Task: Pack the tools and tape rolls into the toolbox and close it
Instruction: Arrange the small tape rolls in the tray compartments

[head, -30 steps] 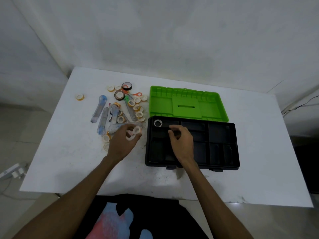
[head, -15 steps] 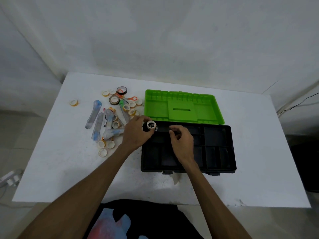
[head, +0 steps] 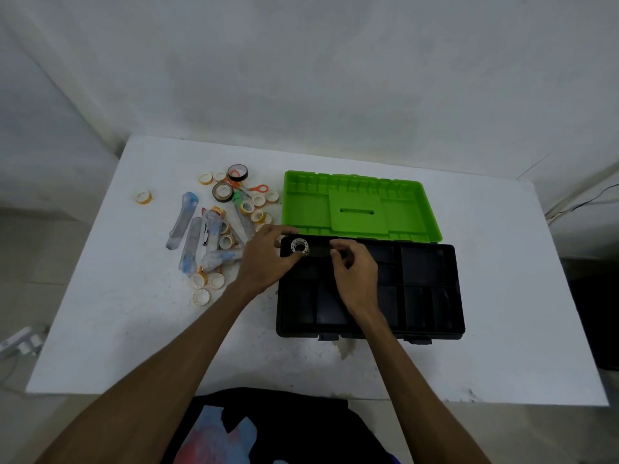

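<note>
A black toolbox (head: 425, 296) lies open on the white table (head: 502, 346), its green lid (head: 358, 209) flat at twelve o'clock. The left hand (head: 264, 262) sits at the box's ten o'clock corner, fingertips touching a small white tape roll (head: 299, 246) in that corner compartment. The right hand (head: 355, 272) hovers over the box, fingers curled — empty. At nine o'clock of the box lies a heap of tape rolls (head: 254, 205) and utility knives (head: 192, 244) — orange-handled scissors (head: 256, 189) among them.

Both forearms are bare to the bottom edge, no sleeves, no watch or rings on the left hand (head: 264, 259) or the right hand (head: 355, 276). Below, a black shirt (head: 301, 426) with a pale blue and pink print on its front.
</note>
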